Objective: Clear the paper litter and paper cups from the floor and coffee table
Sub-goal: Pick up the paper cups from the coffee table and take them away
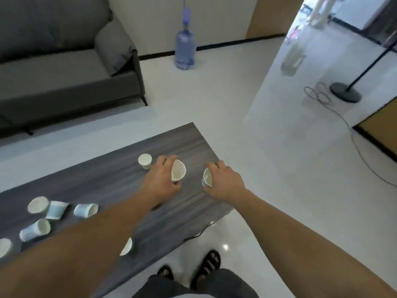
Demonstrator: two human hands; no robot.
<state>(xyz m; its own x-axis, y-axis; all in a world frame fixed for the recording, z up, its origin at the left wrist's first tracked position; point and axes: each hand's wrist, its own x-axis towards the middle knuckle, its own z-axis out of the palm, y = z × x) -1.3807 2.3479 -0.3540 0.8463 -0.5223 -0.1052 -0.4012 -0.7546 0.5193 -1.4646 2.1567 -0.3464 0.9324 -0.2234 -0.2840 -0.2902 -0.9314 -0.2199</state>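
Head view: your left hand [160, 179] gripped tilted cup [178, 170]; right hand [223, 178] clasped second cup [207, 177].
Risk: your knuckles might have toppled the standing cup [145, 161] on the coffee table [103, 181].

Nine paper cups [145, 161] are in view: seven loose on the one coffee table [189, 138], one of them half hidden by an arm, and one each in the left hand [160, 179] and right hand [225, 179]. There is one sofa [53, 67], one cushion [113, 48], one water bottle [185, 48], one lamp stand [345, 92] and two sandals [208, 263].
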